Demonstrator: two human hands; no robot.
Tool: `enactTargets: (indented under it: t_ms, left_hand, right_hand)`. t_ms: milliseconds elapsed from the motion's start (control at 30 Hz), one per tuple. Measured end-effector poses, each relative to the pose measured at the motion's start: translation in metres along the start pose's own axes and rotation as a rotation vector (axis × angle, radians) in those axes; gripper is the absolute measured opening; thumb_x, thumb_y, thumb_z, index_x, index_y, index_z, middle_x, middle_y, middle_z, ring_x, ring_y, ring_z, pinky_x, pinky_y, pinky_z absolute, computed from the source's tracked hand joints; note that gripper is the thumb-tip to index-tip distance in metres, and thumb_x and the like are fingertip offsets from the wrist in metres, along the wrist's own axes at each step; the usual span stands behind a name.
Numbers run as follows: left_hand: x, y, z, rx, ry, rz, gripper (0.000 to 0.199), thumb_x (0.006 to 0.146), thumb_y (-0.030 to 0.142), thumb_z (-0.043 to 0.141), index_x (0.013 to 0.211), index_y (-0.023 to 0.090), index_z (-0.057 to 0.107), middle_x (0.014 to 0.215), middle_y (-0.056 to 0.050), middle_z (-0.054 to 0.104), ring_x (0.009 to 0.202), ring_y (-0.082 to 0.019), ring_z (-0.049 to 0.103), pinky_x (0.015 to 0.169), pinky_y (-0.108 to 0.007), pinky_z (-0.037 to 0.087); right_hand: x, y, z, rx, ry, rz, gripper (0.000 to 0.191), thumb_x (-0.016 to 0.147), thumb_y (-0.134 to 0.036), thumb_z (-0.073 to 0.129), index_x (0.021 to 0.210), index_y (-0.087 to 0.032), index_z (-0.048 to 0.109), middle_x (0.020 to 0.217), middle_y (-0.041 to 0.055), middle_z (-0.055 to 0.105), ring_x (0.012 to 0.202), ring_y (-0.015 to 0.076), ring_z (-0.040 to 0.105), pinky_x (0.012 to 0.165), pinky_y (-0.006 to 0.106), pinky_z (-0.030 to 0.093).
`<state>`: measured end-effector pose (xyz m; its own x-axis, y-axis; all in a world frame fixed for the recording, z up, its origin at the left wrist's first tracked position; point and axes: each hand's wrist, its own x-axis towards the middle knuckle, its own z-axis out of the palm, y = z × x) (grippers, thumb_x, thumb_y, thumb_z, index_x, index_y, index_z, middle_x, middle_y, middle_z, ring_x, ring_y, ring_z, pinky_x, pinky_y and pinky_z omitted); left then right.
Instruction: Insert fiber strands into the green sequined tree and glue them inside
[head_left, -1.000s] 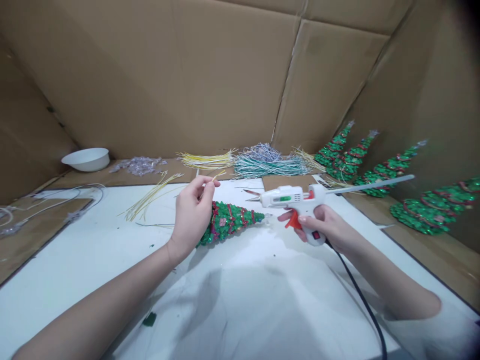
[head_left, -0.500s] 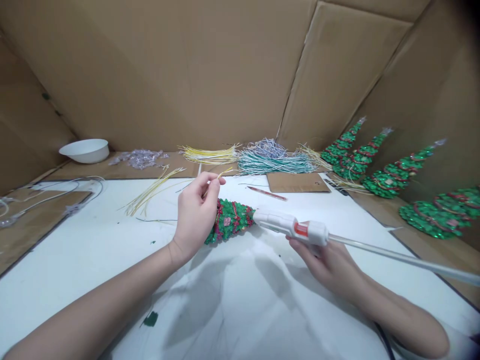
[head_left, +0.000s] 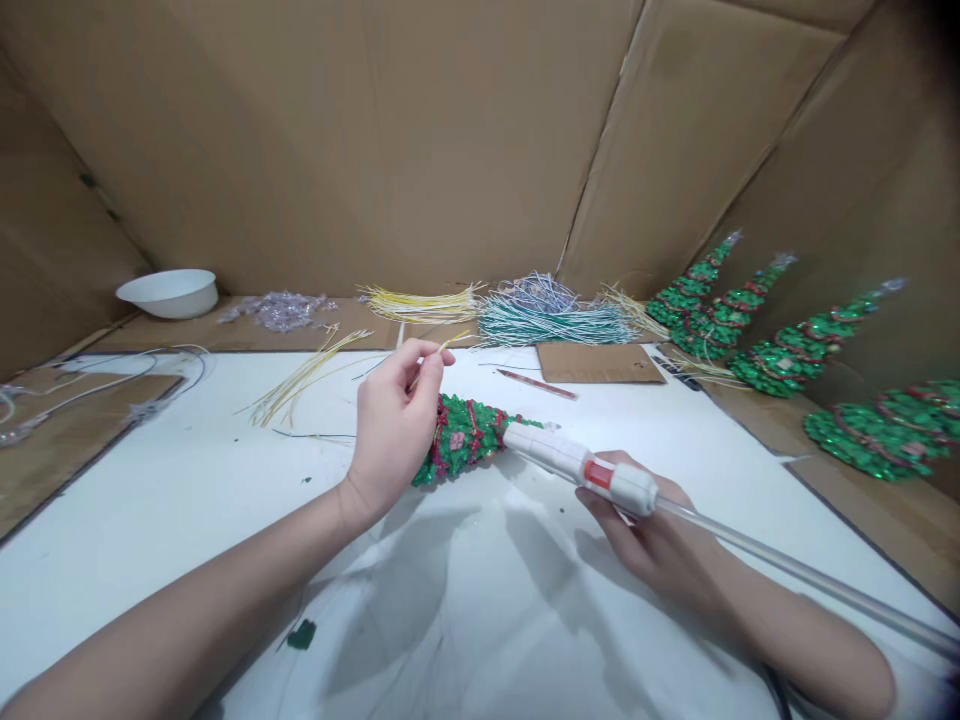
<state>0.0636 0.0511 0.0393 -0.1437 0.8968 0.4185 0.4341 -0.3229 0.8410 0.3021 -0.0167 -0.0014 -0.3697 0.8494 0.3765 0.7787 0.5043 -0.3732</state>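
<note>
The grip of the left hand (head_left: 397, 425) is pinched, finger and thumb together, on a thin yellow strand (head_left: 454, 342). The right hand (head_left: 667, 540) is wrapped round a white glue gun (head_left: 551, 453). Its trigger is hidden. A long clear stick (head_left: 787, 570) pokes out of its back.

Nearest on the smooth white surface (head_left: 247, 550) is a flat green scrap (head_left: 301, 635). Past it, a little tree (head_left: 472, 432) lies on its side between the hands, pointy like a cone, bumpy and shiny, with red trim. The gun slants down, maybe so its nose can reach the tree. I can't tell if they touch.

Farther off are loose yellow strands (head_left: 300, 385), a thin red stick (head_left: 536, 383) and flat brown card (head_left: 600, 364). Behind them sit shiny clear bits (head_left: 281, 311), a round white bowl (head_left: 169, 293) and wiry bundles (head_left: 555, 325), laid flat, perhaps for easy picking. More sparkly trees (head_left: 780, 362) line the right side, by tall cardboard walls (head_left: 465, 130).
</note>
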Motion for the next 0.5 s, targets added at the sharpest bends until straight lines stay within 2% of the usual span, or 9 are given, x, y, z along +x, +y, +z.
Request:
enactTargets:
  t_ms: [233,500]
  left_hand:
    - [-0.0003,0.0007,-0.0002,-0.002,-0.002,-0.001,0.017,0.086,0.029,0.046,0.080,0.020,0.060,0.052,0.006,0.035,0.046,-0.009,0.028,0.045,-0.023,0.023]
    - [0.0003,-0.0005,0.0001,-0.011,-0.008,-0.005,0.017,0.087,0.028,0.047,0.080,0.020,0.059,0.053,0.006,0.037,0.047,-0.008,0.028,0.045,-0.022,0.024]
  right_hand:
    - [-0.0004,0.0008,0.0012,-0.053,0.015,-0.061,0.013,0.084,-0.017,0.046,0.096,-0.020,0.045,0.083,0.0031,0.060,0.059,0.0121,0.056,0.052,0.022,0.043]
    - [0.0038,-0.0022,-0.0014,-0.093,0.029,-0.073,0.011,0.084,-0.016,0.046,0.093,-0.020,0.045,0.077,0.0005,0.058,0.052,0.0097,0.052,0.049,0.020,0.041]
